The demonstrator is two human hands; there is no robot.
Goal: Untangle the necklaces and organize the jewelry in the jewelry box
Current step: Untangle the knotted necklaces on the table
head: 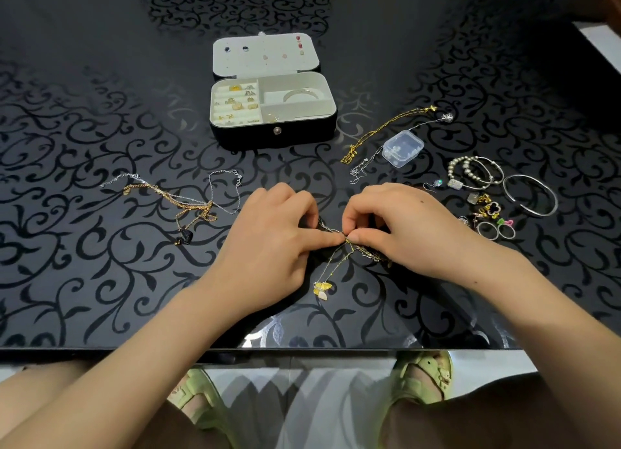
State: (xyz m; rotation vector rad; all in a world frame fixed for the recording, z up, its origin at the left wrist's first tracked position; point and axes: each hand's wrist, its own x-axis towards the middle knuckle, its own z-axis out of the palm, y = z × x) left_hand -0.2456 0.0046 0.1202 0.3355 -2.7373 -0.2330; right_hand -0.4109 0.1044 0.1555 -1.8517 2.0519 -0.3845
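Pinching a necklace tangle, left hand and right hand on glossy black scroll-patterned table.

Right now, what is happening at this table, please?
A person is working on a knot of thin chains on the table; the left hand and the right hand both pinch it. A butterfly pendant trails from it. The jewelry box stands open behind, partly filled. A second tangle lies on the left; bracelets and rings lie loose on the right.
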